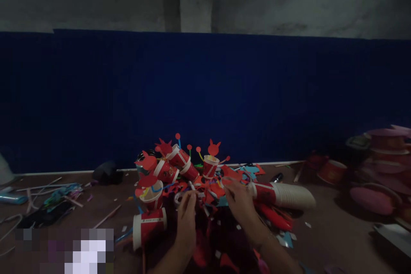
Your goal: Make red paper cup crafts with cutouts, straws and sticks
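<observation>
Both my hands reach into a heap of red paper scraps (pixel 212 188) on the brown table (pixel 334 235). My left hand (pixel 186 218) has its fingers curled at a small whitish roll or ring I cannot name. My right hand (pixel 240 201) lies on the scraps with fingers bent; what it holds, if anything, is hidden. Around them lie several red and white paper cups (pixel 167 171) with red paper ears and coloured stick feelers. One cup (pixel 149 227) lies on its side at the left. A stack of cups (pixel 282 195) lies to the right.
A dark blue panel (pixel 205 98) stands behind the table. Straws and strips (pixel 51 195) lie at the left, with a dark object (pixel 107 172) near the panel. Red and pink containers (pixel 382 167) are piled at the right. The scene is dim.
</observation>
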{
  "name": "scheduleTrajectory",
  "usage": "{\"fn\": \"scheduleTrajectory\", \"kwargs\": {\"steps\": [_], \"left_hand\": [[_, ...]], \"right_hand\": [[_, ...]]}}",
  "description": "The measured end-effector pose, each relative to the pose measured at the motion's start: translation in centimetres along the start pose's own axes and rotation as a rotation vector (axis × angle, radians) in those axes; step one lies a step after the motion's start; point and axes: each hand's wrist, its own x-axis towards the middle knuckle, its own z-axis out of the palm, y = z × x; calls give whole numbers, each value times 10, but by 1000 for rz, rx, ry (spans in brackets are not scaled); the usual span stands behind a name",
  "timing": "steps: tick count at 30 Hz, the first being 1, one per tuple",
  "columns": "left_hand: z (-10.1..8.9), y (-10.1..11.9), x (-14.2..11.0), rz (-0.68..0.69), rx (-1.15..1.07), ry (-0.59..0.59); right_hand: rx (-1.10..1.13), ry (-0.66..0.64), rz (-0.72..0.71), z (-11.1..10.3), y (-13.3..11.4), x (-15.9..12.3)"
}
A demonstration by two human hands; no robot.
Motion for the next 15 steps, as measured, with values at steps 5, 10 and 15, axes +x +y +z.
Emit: {"fn": "scheduleTrajectory", "kwargs": {"steps": [5, 10, 15], "left_hand": [[2, 6, -6, -10, 96, -2], [9, 18, -15, 52, 214, -81], [13, 26, -11, -7, 237, -109]], "right_hand": [[53, -48, -67, 8, -12, -8], [347, -111, -132, 11, -40, -14], [184, 113, -329, 11, -41, -24]]}}
